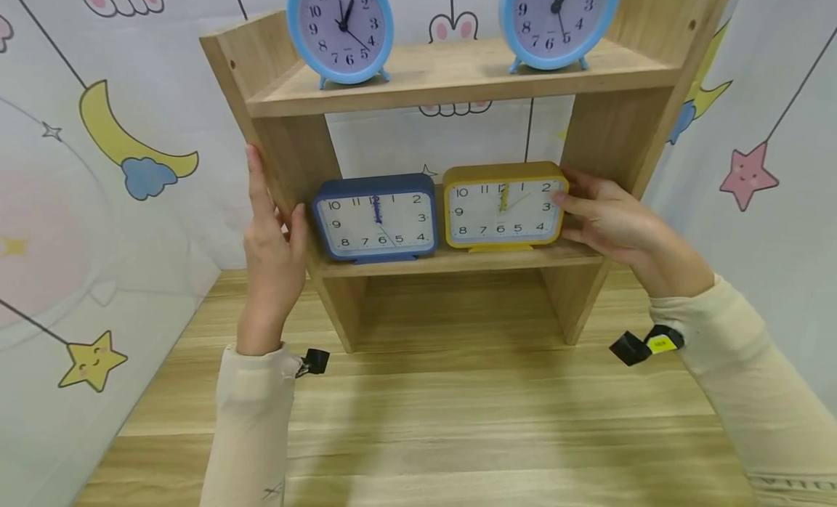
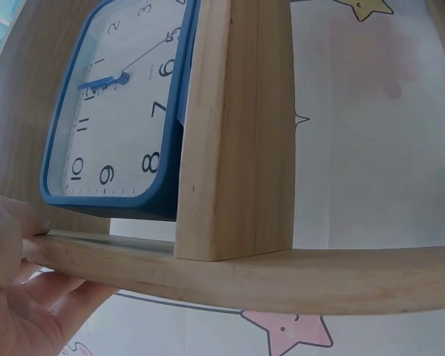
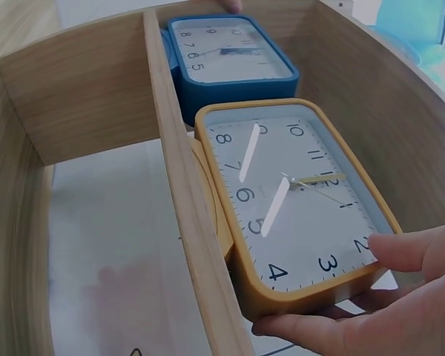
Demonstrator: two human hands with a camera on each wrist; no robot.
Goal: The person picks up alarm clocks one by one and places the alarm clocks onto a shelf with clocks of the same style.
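Observation:
A yellow rectangular clock [image 1: 503, 205] stands on the middle board of a wooden shelf [image 1: 458, 263]. My right hand [image 1: 611, 220] grips its right end, the thumb [image 3: 408, 251] on the front face and other fingers behind and below. To its left on the same board is a blue rectangular clock [image 1: 375, 216], with a small gap between the two. My left hand [image 1: 275, 249] holds the shelf's left side panel [image 2: 119, 267]; its thumb is on the inner side near the blue clock and the fingers are along the outside.
Two light-blue round clocks, one left [image 1: 340, 31] and one right [image 1: 559, 20], stand on the top board. The shelf rests on a wood-grain table [image 1: 458, 420]. Printed cloth [image 1: 131, 274] with moons and stars hangs behind and at both sides.

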